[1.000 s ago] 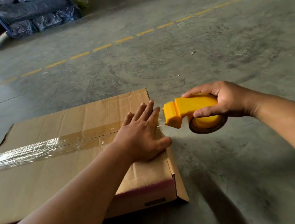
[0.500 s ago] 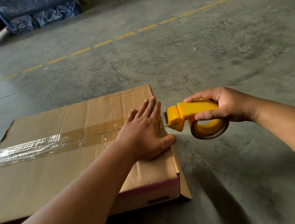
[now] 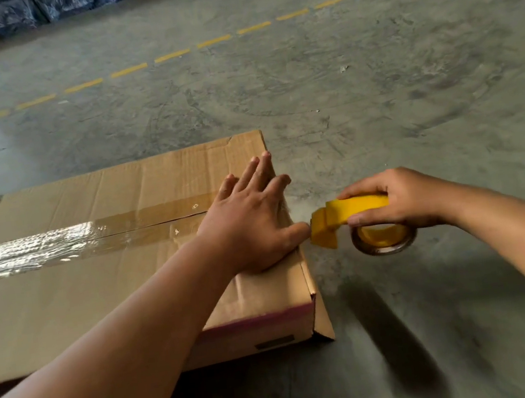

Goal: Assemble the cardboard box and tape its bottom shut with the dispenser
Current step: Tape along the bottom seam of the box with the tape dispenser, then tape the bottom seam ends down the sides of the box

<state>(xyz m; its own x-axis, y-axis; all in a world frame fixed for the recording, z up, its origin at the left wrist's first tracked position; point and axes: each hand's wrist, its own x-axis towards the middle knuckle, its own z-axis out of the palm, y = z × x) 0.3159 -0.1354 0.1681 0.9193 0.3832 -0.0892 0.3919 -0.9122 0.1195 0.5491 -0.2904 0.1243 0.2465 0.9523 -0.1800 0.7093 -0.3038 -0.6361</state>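
The grey concrete floor [image 3: 374, 88] spread wide, scuffed, with a dashed yellow line [image 3: 167, 56] crossing far off. The cardboard box [image 3: 65, 294] lay flat on it, clear tape [image 3: 41, 245] along its seam. My left hand [image 3: 251, 224] pressed flat at its right edge; my right hand [image 3: 403, 199] gripped the yellow dispenser [image 3: 344, 217] just beside.

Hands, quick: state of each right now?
Left hand: open, fingers flat on the brown cardboard box.
Right hand: closed, holding the yellow plastic tape dispenser.
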